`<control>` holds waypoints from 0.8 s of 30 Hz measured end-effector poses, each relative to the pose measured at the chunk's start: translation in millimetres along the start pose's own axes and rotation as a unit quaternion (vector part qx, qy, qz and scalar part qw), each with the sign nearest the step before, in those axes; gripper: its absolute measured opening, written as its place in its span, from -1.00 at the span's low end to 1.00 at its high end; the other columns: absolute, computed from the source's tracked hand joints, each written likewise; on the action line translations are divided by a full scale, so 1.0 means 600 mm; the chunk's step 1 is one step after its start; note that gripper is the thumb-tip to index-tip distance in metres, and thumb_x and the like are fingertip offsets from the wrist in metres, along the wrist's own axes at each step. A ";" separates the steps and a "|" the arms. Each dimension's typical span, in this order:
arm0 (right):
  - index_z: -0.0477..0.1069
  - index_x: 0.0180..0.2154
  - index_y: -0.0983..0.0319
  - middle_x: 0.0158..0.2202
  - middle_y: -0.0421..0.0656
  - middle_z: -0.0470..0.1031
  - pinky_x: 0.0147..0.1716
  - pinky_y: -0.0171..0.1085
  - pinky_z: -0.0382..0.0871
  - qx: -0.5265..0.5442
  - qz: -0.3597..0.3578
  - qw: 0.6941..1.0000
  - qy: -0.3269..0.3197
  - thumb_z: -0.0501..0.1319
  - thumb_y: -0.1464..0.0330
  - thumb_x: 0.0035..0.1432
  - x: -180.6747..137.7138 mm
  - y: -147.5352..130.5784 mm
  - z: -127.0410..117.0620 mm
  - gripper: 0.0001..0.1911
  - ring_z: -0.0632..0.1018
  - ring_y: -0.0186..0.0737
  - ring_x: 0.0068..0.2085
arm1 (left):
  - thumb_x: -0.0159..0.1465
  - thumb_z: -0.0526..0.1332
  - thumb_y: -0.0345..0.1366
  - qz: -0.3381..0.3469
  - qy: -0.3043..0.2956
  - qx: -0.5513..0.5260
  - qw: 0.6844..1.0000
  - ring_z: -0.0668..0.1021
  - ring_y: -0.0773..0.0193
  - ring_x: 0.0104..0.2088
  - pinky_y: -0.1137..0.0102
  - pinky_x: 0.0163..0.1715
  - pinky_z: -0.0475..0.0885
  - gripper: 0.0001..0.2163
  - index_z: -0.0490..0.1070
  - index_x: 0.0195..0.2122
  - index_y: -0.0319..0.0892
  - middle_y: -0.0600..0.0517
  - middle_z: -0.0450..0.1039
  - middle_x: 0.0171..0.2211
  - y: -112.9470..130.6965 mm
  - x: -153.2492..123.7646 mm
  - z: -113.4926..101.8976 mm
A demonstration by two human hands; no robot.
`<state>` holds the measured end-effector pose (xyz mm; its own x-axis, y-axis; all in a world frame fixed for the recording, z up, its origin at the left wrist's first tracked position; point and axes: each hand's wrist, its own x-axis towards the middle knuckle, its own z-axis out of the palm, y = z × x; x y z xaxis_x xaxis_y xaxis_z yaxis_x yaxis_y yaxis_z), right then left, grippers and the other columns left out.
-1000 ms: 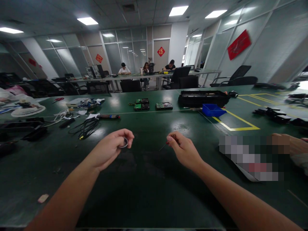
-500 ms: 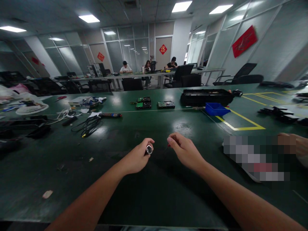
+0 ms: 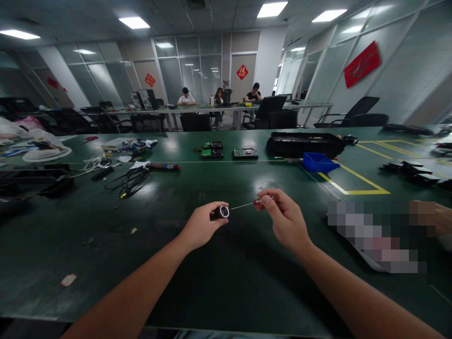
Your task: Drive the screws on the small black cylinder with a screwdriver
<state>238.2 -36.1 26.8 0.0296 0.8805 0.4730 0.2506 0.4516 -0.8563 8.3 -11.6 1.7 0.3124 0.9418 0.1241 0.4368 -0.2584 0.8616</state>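
Observation:
My left hand [image 3: 201, 226] is closed round a short black flashlight [image 3: 223, 212], whose silver-rimmed round end faces me. Between the thumb and fingers of my right hand [image 3: 286, 216] is a screwdriver [image 3: 259, 201] with a reddish, partly see-through handle. Its thin shaft points left, and the tip reaches the side of the flashlight; whether it touches or goes in, I cannot tell. Both hands are above the green table [image 3: 247, 287]. My fingers cover much of the flashlight's body and the screwdriver's handle.
Circuit-board drives [image 3: 245, 153], a long black casing [image 3: 305, 143] and a blue bin [image 3: 319, 162] stand further back. At left lie a coiled black cable [image 3: 130, 182] and an electric screwdriver [image 3: 164, 166]. Another person's hand [image 3: 443, 219] is at the right, beside a blurred-out item [image 3: 374, 240].
My right hand has turned, and the screwdriver's shaft now lies nearly level toward the flashlight. My left hand has moved slightly right and up with the flashlight.

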 end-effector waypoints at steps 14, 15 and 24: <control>0.46 -0.20 0.19 -0.33 -0.14 0.59 -0.30 -0.21 0.46 -0.062 0.013 0.997 -0.048 0.16 0.13 0.31 -0.003 -0.001 0.006 -0.73 0.61 -0.18 -0.30 | 0.18 0.37 -0.35 0.032 0.016 0.038 0.999 0.51 0.13 0.10 0.21 0.21 0.32 -0.60 0.49 0.06 -0.02 0.05 0.52 0.06 0.012 -0.004 0.001; 0.47 -0.21 0.19 -0.35 -0.14 0.59 -0.32 -0.22 0.44 -0.082 0.014 0.996 -0.042 0.16 0.12 0.31 -0.002 -0.001 0.006 -0.72 0.60 -0.18 -0.32 | 0.18 0.37 -0.34 0.038 0.015 0.039 0.998 0.51 0.13 0.10 0.21 0.21 0.31 -0.61 0.50 0.05 -0.02 0.05 0.52 0.05 0.012 -0.005 0.000; 0.49 -0.34 0.20 -0.50 -0.19 0.54 -0.51 -0.29 0.27 -0.162 0.030 0.986 -0.009 0.16 0.07 0.29 0.002 -0.008 0.004 -0.65 0.49 -0.25 -0.50 | 0.20 0.36 -0.33 0.045 -0.003 0.032 0.998 0.50 0.16 0.10 0.25 0.20 0.31 -0.61 0.49 0.07 0.00 0.07 0.52 0.06 0.014 -0.006 -0.001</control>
<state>234.8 -36.7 30.9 0.0366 0.9082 0.4169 0.5459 0.3313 -0.7696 10.3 -17.3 8.6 0.3572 0.9131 0.1964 0.4593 -0.3548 0.8144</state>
